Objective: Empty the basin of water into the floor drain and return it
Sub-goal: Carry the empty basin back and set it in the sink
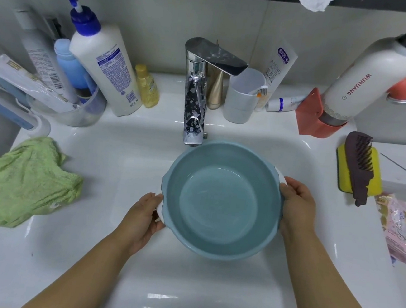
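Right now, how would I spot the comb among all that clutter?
Start at the tap behind the white sink and look to the sink's right edge. A yellow sponge lies there, and the comb rests across it: dark brown, flat, toothed.

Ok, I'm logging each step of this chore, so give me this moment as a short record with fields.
object: round blue plastic basin, shallow water inside
position: over the white ceramic sink, in front of the chrome tap
left hand: grips the basin's left handle
right hand: grips the right handle
nearby: crumpled green cloth on the sink's left edge
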Motion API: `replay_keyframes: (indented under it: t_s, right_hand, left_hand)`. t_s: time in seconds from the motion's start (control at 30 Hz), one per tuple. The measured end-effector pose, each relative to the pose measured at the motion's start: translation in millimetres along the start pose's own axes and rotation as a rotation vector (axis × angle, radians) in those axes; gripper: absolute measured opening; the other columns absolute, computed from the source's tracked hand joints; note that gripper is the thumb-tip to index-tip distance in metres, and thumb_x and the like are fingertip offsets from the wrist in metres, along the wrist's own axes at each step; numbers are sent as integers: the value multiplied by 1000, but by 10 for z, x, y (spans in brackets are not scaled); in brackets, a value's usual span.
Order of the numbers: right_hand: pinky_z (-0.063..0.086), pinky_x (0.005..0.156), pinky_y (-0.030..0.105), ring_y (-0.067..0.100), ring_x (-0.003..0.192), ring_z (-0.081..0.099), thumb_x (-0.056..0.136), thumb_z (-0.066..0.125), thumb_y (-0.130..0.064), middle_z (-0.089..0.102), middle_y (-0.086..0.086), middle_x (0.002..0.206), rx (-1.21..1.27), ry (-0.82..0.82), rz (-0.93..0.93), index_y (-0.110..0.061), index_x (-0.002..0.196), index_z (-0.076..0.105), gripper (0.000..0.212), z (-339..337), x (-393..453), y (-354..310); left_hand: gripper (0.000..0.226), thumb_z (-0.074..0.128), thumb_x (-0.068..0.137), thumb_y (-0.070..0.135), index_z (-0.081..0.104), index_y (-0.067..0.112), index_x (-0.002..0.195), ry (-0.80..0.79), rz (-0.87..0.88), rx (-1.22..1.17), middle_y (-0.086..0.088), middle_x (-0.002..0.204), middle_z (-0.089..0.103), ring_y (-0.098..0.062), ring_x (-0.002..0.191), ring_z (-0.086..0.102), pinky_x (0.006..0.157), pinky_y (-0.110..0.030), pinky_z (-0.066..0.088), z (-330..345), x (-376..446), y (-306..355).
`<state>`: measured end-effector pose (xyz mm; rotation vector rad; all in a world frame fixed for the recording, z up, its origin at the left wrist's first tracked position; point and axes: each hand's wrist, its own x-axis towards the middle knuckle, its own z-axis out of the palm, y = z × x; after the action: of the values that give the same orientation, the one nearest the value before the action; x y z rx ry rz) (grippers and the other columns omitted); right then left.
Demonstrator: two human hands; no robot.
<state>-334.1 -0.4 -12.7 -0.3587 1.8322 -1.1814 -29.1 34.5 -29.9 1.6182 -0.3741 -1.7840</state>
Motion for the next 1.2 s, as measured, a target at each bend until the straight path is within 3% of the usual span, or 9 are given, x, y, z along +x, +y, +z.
replay_keyframes:
  t_s: [0.17,0.23,0.37,0.6,0.9,1.1,1.2]
  right_hand:
    - [57,90,45,25,93,68,90,63,-15,70,1,104,-3,0,9,-18,117,64,28,-17,15,24]
    - [57,91,44,25,96,67,89,65,-19,69,0,106,8,9,15,-21,116,64,27,-29,16,37]
    - [57,91,44,26,98,67,86,67,-23,70,4,109,26,17,23,-21,114,65,28,-60,-4,64]
    - [57,86,38,20,90,66,90,64,-21,69,-1,102,34,26,29,-18,114,64,24,-64,-42,64]
    - [56,83,36,20,90,64,88,68,-24,69,0,103,51,27,30,-23,105,67,17,-120,-23,31]
    - [56,93,45,25,99,66,82,68,-29,71,5,107,13,35,-7,-21,104,68,23,-169,-16,-16]
    - [55,94,42,20,92,63,85,68,-28,69,2,104,-6,26,-35,-19,110,66,27,-193,-23,-55]
  left_hand:
    - [22,57,96,26,58,7,105,-5,-15,3,-6,99,46,-26,95,46,88,-45,58,-41,39,-29]
    - [35,56,96,28,59,-2,114,4,-10,-12,-7,97,50,-24,94,50,90,-48,57,-62,64,-36]
    - [39,52,101,30,60,4,128,-4,-12,-59,-7,95,65,-23,95,62,93,-51,56,-90,73,-10]
    - [42,54,99,32,60,4,129,5,-12,-59,-12,108,62,-26,103,61,94,-53,55,-122,88,10]
    - [43,52,99,32,59,2,129,4,24,-27,-11,107,64,-25,100,60,95,-51,55,-114,79,63]
    - [34,53,99,32,63,8,122,13,52,-39,-8,110,68,-22,103,61,82,-41,56,-120,41,121]
    - [30,51,100,27,65,8,120,8,78,-5,-5,107,70,-21,101,62,81,-40,56,-85,-3,171]
